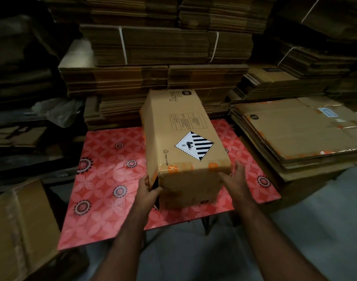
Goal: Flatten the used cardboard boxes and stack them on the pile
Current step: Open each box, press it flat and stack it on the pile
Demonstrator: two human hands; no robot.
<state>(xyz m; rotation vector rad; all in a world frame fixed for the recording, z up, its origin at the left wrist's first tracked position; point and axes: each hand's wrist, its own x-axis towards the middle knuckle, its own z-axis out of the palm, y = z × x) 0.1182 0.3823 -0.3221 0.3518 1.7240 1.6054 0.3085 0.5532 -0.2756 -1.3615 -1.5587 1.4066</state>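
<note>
A long brown cardboard box (183,138) lies on the red flowered table (113,179), still in box shape, with a black-and-white striped diamond label on top and orange tape at its near end. My left hand (148,191) grips the near left corner, its fingers curled into a dark gap at the end flap. My right hand (235,179) lies with straight fingers against the near right corner. A pile of flattened boxes (299,134) lies to the right of the table.
Tall strapped stacks of flat cardboard (153,49) wall off the back. More cardboard (17,226) stands at the near left, dark bundles fill the left side, and a plastic bag (60,112) lies there. Grey floor (315,220) shows at the near right.
</note>
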